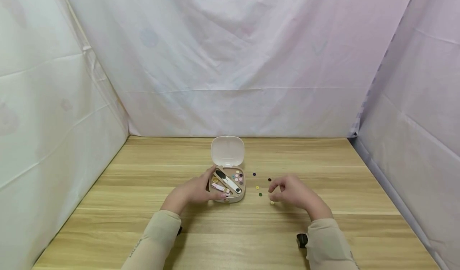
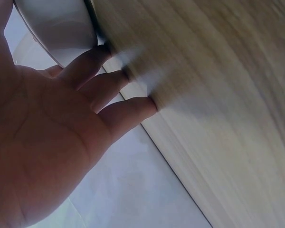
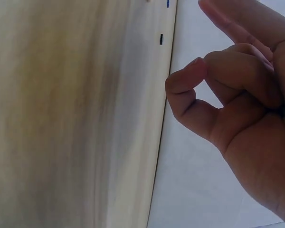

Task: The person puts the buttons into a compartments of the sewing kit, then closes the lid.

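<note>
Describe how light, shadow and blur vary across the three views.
Head view: bright and fairly even, the sewing kit case readable though small; left wrist view: dimmer, the left hand's palm shaded, soft shadow on the wooden tabletop; right wrist view: tabletop grain smeared, the right hand clearer but shaded.

From here the left fingers (image 1: 208, 175) hide part of the box (image 1: 235, 198); whether the right fingers (image 1: 279, 181) pinch anything, I can't tell.

One case (image 1: 237, 198), five loose buttons (image 1: 260, 194)
</note>
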Demonstrator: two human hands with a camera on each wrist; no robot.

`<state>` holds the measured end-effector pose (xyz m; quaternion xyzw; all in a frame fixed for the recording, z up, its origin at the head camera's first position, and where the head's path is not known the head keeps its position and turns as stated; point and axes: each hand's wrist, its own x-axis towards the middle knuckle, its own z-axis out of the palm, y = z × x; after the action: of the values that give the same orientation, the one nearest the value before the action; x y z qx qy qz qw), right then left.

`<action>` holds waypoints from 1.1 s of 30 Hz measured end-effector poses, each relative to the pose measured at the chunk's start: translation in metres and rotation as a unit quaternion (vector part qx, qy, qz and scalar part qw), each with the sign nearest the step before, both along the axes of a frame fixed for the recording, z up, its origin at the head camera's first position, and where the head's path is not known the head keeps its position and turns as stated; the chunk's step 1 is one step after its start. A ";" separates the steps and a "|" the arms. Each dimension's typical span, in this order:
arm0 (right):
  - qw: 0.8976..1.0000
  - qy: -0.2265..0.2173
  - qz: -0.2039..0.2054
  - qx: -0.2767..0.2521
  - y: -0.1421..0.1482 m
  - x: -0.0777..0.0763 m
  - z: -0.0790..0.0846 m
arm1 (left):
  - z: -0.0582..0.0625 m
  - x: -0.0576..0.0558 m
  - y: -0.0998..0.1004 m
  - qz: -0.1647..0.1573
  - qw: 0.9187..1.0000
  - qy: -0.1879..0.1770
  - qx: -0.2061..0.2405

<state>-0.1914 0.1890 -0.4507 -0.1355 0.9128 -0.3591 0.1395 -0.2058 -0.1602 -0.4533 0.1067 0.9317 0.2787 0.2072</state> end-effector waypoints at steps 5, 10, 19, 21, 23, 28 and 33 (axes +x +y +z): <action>1.000 -0.010 -0.002 0.010 0.002 0.003 -0.004 | -0.001 0.000 0.000 0.000 1.000 -0.001 0.000; 1.000 -0.014 0.009 0.002 0.004 0.005 -0.010 | -0.002 -0.001 0.000 0.000 1.000 -0.001 0.001; 1.000 -0.027 -0.004 0.009 0.002 0.007 -0.013 | 0.003 0.002 0.001 -0.001 1.000 0.003 0.000; 0.999 -0.029 -0.010 0.018 0.001 0.007 -0.013 | 0.005 0.002 0.000 -0.002 1.000 0.005 0.000; 0.999 -0.027 -0.011 0.025 0.000 0.007 -0.013 | 0.005 0.003 0.000 -0.003 1.000 0.006 0.000; 0.999 -0.029 -0.011 0.029 -0.002 0.008 -0.013 | 0.006 0.004 0.001 -0.005 1.000 0.006 0.003; 0.999 -0.032 -0.015 0.030 -0.005 0.009 -0.012 | 0.006 0.004 0.001 -0.003 1.000 0.007 0.004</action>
<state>-0.1823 0.1844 -0.4625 -0.1057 0.9201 -0.3380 0.1671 -0.2019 -0.1592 -0.4471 0.1126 0.9315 0.2812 0.2014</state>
